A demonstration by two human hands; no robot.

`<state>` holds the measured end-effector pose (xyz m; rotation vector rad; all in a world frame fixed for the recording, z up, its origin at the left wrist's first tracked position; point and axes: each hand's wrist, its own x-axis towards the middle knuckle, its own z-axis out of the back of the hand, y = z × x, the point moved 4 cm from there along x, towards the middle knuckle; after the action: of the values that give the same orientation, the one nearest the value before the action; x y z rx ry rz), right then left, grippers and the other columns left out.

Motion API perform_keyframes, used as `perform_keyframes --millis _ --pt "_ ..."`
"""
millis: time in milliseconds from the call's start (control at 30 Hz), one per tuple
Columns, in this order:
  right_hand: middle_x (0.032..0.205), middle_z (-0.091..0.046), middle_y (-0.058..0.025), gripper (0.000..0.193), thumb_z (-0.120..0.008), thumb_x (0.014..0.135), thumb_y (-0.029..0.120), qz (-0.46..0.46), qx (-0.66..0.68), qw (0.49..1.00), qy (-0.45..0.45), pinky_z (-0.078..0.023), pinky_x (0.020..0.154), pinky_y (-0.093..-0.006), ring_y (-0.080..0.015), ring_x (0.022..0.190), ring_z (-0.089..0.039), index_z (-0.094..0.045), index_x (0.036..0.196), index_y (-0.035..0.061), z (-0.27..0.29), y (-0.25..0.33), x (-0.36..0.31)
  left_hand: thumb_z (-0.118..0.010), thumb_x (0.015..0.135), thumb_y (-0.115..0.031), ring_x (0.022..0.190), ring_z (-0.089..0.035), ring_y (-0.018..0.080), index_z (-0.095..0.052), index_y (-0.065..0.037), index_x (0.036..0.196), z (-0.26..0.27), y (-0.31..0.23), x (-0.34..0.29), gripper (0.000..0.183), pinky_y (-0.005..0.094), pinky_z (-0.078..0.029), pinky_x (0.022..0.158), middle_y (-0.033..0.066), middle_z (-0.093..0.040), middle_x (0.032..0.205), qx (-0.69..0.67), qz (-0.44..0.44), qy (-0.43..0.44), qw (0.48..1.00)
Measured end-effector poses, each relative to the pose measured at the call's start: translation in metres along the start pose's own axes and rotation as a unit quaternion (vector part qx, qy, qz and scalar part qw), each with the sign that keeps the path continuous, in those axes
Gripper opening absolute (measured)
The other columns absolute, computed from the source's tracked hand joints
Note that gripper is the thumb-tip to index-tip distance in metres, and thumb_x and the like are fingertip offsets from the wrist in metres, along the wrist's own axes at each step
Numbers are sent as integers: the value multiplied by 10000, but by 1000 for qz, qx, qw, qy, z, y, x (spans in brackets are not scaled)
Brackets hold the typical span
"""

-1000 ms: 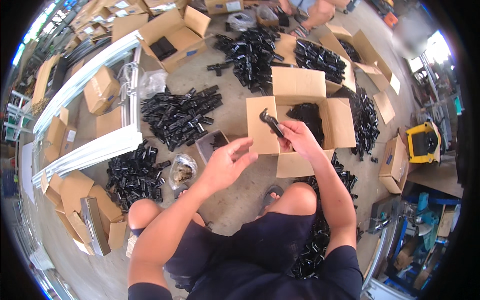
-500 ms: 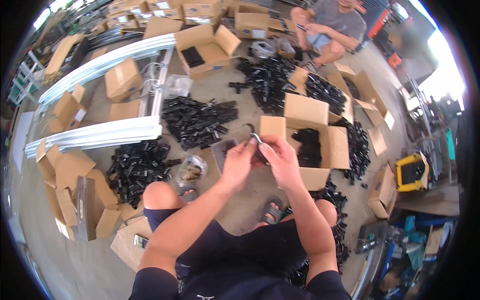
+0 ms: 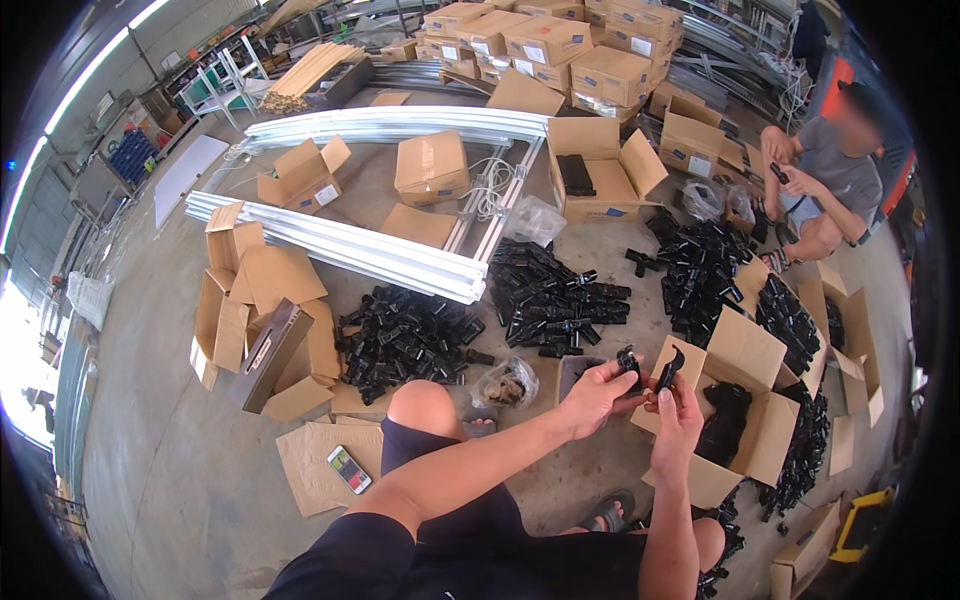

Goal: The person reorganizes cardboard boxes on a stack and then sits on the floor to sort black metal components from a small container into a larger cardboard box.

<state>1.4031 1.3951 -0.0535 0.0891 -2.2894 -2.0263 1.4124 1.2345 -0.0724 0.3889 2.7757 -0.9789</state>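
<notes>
My left hand [image 3: 596, 402] grips a small black clamp-like part [image 3: 628, 364], which sticks up past the thumb and fingers. Close beside it, my right hand [image 3: 674, 428] pinches a black curved, hook-shaped lever [image 3: 670, 370] held upright. The two parts appear apart, though fingers partly cover both. Just beyond the hands stands a small grey bin [image 3: 572, 378], partly hidden by my left hand. An open cardboard box [image 3: 775, 435] with black parts [image 3: 724, 420] inside is to the right of my right hand.
Heaps of black parts [image 3: 405, 335] lie on the floor around me. A clear plastic bag [image 3: 505, 385] and a phone on cardboard [image 3: 349, 469] are at the left. White metal rails [image 3: 340, 245] lie farther off. Another person [image 3: 840, 190] sits at the far right, handling a black part.
The view has swung left, so the scene sits farther right. My hands, close together before, have drawn slightly apart, and the curved lever now stands upright in my right hand.
</notes>
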Motion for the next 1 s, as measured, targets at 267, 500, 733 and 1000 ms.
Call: perform_keyframes --millis 267,500,733,1000 --pt "1181 -719 -91 341 -579 1051 60 50 -57 997 14 -513 949 -279 -138 1070 -661 -591 1368 -66 -16 9 4 -567 1097 -262 1226 -654 233 -600 -37 1387 5 -14 3 369 418 -556 1074 117 -690 1254 -44 -1 21 999" --pt "1210 -696 -113 366 -531 1068 130 51 -96 993 46 -532 924 -319 -186 1023 -670 -584 1383 -50 18 -2 6 -643 1058 -259 1032 -673 173 -658 -34 1299 -10 5 14 330 355 -568 953 65 -715 1112 0 -55 54 997" --pt "1248 -728 -184 364 -647 1040 212 167 -300 938 42 -568 947 -398 -283 1105 -708 -687 1311 -29 -28 55 -16 -588 1029 -60 937 -618 93 -618 28 1338 -17 3 1 322 279 -535 827 17 -691 1062 154 -139 72 976" --pt "1256 -686 -105 366 -599 1079 180 89 -252 962 54 -528 926 -318 -186 1073 -653 -604 1380 -27 -2 -12 11 -607 992 -15 951 -610 93 -627 53 1289 -17 -16 -6 306 288 -534 842 21 -682 1049 147 -151 46 976"
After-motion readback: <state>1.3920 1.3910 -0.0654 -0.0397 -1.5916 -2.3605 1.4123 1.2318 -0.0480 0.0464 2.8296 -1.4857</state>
